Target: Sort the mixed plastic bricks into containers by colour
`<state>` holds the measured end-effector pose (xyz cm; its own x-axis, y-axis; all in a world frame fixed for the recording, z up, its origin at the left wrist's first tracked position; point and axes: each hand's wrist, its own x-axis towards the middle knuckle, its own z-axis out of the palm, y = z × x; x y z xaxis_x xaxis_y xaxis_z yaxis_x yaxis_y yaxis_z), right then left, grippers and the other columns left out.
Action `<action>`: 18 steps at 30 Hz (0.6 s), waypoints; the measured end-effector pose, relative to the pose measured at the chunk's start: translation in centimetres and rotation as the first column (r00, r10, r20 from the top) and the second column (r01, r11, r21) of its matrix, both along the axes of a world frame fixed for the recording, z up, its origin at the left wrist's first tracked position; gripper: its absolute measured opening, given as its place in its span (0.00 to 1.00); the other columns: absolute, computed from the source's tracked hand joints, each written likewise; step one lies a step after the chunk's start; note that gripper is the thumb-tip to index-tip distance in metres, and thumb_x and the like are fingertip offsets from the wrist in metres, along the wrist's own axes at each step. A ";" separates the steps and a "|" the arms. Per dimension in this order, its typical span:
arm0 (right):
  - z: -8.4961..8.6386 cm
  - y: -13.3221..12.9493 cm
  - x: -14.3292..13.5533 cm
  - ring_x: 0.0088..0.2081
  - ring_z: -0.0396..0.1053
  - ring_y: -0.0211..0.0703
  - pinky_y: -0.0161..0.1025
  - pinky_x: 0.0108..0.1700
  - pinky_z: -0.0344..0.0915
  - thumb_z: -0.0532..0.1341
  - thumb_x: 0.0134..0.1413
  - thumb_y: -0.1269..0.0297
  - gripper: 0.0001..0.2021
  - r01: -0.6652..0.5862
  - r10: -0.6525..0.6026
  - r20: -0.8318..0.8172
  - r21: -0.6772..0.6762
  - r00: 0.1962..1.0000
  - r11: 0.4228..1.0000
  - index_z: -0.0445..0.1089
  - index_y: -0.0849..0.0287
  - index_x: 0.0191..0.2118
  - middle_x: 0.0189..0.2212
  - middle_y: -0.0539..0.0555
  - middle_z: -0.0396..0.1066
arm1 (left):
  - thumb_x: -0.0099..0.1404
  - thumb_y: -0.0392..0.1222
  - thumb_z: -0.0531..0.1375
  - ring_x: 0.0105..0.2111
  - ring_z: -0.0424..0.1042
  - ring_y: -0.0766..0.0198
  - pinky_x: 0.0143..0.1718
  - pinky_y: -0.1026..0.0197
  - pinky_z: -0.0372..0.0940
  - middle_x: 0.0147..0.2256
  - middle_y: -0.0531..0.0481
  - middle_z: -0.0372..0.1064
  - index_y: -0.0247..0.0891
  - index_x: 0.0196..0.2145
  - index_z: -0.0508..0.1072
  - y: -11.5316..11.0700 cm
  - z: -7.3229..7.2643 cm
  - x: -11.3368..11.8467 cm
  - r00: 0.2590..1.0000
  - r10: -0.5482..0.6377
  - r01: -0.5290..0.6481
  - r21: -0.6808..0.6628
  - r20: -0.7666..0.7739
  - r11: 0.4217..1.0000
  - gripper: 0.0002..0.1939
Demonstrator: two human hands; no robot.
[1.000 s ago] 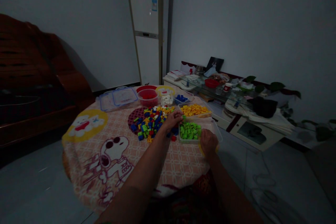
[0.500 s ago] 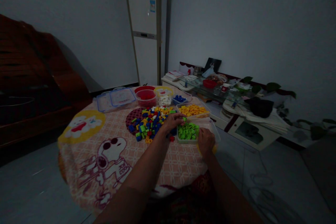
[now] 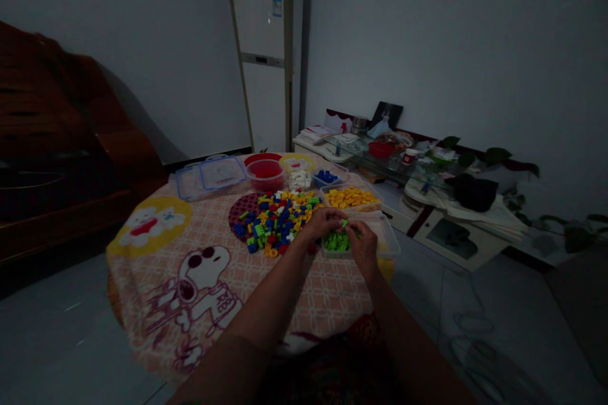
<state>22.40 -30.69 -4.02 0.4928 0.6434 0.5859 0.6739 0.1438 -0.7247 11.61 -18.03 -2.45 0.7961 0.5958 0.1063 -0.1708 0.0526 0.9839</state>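
Over a clear plastic box [image 3: 390,242] of green building bricks [image 3: 336,242], my two hands meet. A small green brick [image 3: 344,223] is pinched between the fingertips of my left hand [image 3: 319,225]. My right hand [image 3: 363,244] closes its fingertips at the same brick from the other side; whether it has a second piece is too small to tell. Just left of my left hand lies a loose pile of mixed bricks [image 3: 275,218] in blue, green, yellow, red and white. Behind the green box is a box of yellow bricks [image 3: 350,197].
Farther back stand a box of blue bricks [image 3: 325,177], white bricks [image 3: 300,180] and a clear round tub [image 3: 265,177] with red inside. Blue-edged lids [image 3: 221,174] lie at the back left. A patterned cloth [image 3: 294,304] covers the round table. A cluttered low cabinet [image 3: 451,234] stands right.
My right hand has moved up and left from the box's right edge to meet my left hand. My left hand has shifted slightly right, its green brick now between both hands.
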 end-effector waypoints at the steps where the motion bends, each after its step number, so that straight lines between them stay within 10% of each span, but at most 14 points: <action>1: 0.0 0.0 0.0 0.35 0.71 0.44 0.39 0.41 0.66 0.57 0.57 0.59 0.10 0.000 0.000 -0.011 -0.010 1.000 1.000 0.73 0.58 0.32 0.32 0.55 0.75 | 0.47 0.38 0.70 0.23 0.72 0.68 0.29 0.67 0.66 0.23 0.53 0.74 0.31 0.36 0.78 0.0 0.0 0.0 1.000 0.001 -0.001 0.003 -0.006 1.000 0.16; 18: -0.3 -0.2 0.0 0.36 0.74 0.46 0.40 0.43 0.69 0.55 0.53 0.59 0.14 0.067 -0.069 -0.140 -0.016 0.988 0.998 0.75 0.59 0.37 0.34 0.57 0.78 | 0.50 0.38 0.67 0.22 0.72 0.67 0.31 0.63 0.68 0.22 0.53 0.73 0.30 0.35 0.76 0.0 0.0 0.0 0.998 0.063 -0.063 0.036 0.010 0.997 0.14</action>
<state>22.41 -30.90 -4.33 0.6126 0.6116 0.5007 0.5731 0.0926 -0.8142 11.61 -18.06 -2.41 0.7561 0.6404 0.1353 -0.1810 0.0059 0.9835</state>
